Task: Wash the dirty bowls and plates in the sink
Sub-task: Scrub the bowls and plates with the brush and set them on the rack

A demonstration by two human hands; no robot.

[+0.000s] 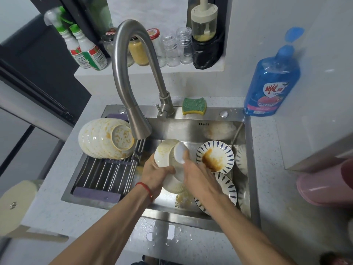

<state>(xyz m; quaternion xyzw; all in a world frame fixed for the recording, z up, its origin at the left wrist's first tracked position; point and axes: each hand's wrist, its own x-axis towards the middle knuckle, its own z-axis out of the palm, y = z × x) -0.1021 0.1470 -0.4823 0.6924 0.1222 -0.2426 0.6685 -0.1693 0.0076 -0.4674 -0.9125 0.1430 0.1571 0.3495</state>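
Bowl (176,165), white, held tilted over the sink (248,169) basin, just below the faucet (133,88) spout; yellow residue on its outer wall. Base ring faces up toward 1 o'clock.

Left hand (154,172) grips the bowl's rim and wall from 8 o'clock, fingers curled under it. Right hand (194,174) lies on the bowl from 4 o'clock, fingers reaching up across the base ring; whether they clamp it or only rub it, cannot tell. No sponge in either hand, as far as visible.

Risk, judged: wet glazed bowl held above crockery. If the left grip slips while the right rubs, it drops onto the stained plate (215,156) at 3 o'clock or the second plate (226,186) below at 4 o'clock; chipping likely. No water seen running from the spout, so residue may just smear.

Outward: stacked dirty bowls (104,139) lie on their side on the rack (107,175) at 9 o'clock, still soiled, close to the spout. Sponge (194,106) sits unused on the sink ledge at 12 o'clock; soap bottle (272,81) at 2 o'clock on the counter. Droplets on the near counter edge at 6 o'clock. Most pieces still unwashed.
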